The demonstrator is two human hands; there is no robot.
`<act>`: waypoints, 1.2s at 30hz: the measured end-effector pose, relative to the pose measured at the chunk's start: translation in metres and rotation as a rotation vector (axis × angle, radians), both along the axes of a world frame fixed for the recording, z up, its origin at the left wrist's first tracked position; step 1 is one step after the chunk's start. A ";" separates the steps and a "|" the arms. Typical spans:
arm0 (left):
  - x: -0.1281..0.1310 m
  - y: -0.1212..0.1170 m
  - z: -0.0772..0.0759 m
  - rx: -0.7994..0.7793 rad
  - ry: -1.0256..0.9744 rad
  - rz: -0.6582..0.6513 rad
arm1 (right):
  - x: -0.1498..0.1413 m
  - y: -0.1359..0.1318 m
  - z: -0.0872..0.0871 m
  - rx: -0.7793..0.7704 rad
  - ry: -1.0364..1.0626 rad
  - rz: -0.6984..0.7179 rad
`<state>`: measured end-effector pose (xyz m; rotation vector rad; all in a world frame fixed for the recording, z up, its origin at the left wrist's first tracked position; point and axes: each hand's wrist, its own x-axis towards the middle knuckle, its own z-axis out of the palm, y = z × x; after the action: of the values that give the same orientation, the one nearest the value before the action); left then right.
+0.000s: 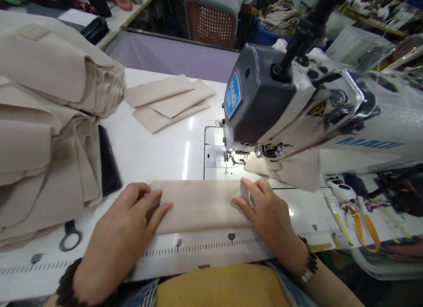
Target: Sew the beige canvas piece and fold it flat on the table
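A folded beige fabric strip (198, 205) lies flat on the white sewing table (158, 152), just in front of the needle plate (214, 157). My left hand (122, 232) rests on the strip's left end, fingers stretched out and pressing down. My right hand (267, 210) presses on the right end, its fingers flat against the cloth. The grey sewing machine (264, 99) stands right behind the strip, its presser foot (231, 158) a little beyond the strip's far edge.
A big pile of beige garment pieces (42, 121) fills the left side. Cut beige strips (168, 99) lie at the back. Scissors (70, 234), a dark flat object (109, 163), a printed ruler (205, 245), more beige pieces (287, 168) under the machine arm. A person sits beyond on a chair (211, 18).
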<state>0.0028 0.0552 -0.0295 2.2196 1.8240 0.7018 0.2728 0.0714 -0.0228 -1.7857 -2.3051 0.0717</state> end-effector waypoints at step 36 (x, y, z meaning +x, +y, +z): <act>-0.004 0.000 -0.015 0.020 0.233 -0.140 | 0.015 -0.027 0.012 -0.317 0.813 0.092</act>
<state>-0.0009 0.0552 -0.0446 2.5043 1.7425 0.4533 0.2875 0.0440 -0.0108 -1.3777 -1.8173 1.0191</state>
